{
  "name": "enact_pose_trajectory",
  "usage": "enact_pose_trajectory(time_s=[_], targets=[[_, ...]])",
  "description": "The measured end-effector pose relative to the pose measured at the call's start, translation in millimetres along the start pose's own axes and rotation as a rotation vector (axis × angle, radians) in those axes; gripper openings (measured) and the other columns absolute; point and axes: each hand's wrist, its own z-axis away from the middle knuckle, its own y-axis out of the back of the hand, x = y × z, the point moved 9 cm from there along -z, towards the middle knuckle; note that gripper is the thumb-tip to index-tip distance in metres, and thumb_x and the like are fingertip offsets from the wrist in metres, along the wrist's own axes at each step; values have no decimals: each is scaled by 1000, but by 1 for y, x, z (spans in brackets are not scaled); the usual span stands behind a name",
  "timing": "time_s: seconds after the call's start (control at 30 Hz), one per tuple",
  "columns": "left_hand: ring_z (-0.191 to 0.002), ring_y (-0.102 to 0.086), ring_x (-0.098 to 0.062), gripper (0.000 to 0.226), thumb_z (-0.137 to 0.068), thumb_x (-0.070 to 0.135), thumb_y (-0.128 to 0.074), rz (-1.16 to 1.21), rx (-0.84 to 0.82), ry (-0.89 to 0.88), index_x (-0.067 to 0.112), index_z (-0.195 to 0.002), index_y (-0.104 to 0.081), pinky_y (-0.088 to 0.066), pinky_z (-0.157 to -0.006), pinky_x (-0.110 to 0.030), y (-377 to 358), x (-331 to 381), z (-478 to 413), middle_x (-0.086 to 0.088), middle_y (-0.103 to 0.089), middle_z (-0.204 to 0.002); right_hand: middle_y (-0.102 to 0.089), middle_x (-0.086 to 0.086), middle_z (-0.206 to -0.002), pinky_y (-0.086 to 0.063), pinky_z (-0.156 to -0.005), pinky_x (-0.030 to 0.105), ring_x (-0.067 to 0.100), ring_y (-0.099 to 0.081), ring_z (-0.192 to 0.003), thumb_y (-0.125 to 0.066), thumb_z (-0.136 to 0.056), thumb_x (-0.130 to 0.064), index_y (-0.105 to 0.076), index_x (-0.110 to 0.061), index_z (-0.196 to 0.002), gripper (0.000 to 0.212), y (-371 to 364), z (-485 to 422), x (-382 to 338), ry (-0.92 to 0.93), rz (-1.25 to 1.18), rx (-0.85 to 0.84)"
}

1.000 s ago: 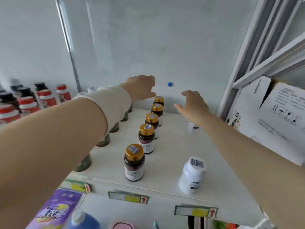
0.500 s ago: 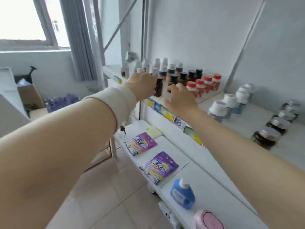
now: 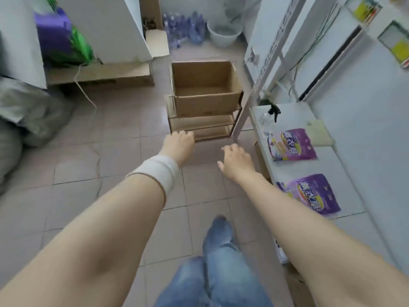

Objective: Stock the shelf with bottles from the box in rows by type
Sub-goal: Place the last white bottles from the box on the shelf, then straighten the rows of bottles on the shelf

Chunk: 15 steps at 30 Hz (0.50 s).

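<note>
An open brown cardboard box [image 3: 205, 103] stands on a low wooden rack [image 3: 199, 127] on the tiled floor ahead; what I can see of its inside shows no bottles. My left hand [image 3: 179, 145], with a white wrist band, reaches out low in front of the rack, fingers curled down and holding nothing. My right hand [image 3: 238, 160] hovers to its right with fingers spread, holding nothing. No bottles from the shelf are in view.
The white shelf unit [image 3: 294, 169] runs along the right, its low shelf carrying two purple pouches [image 3: 290, 145] and a small black-topped sprayer [image 3: 273, 111]. Grey sacks [image 3: 26, 111] lie at the left, with boxes, water bottles and a basin [image 3: 223, 34] at the back. My jeans-clad legs [image 3: 217, 262] are below.
The view has swung from the upper shelf with its bottle rows down and left to the floor and the box. Both hands came off the shelf and now reach toward the box.
</note>
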Motion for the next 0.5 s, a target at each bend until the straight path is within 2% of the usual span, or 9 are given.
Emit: enact_pose_trajectory(time_s=[0.1, 0.23, 0.33, 0.5], targets=[[-117, -50, -35, 35, -94, 18, -44, 52, -121, 64, 6, -126, -46, -40, -94, -41, -49, -24, -27, -16, -53, -127, -42, 14, -134, -34, -101, 38, 32, -40, -125, -46, -94, -33, -38, -9, -133, 47, -41, -39, -8, 50, 34, -101], [-117, -50, -33, 32, -93, 14, -42, 71, -264, 114, 8, -125, -46, -40, -94, -39, -98, -34, -70, -14, -54, -127, -42, 13, -135, -32, -103, 38, 30, -39, -126, -46, -94, -31, -37, -9, -135, 47, -70, -89, 2, 88, 52, -220], [-115, -50, -31, 32, -94, 15, -42, 78, -363, 119, 8, -124, -47, -40, -92, -36, -114, -33, -102, -12, -54, -126, -42, 11, -135, -32, -103, 36, 29, -40, -126, -43, -95, -30, -37, -9, -135, 46, -78, -119, 19, 86, 36, -316], [-107, -52, -29, 25, -92, 12, -43, 95, -391, 106, 8, -117, -48, -40, -82, -33, -106, -45, -174, -11, -56, -118, -43, 8, -135, -33, -102, 34, 26, -40, -124, -41, -96, -28, -38, -10, -136, 43, -74, -186, 31, 94, 63, -415]])
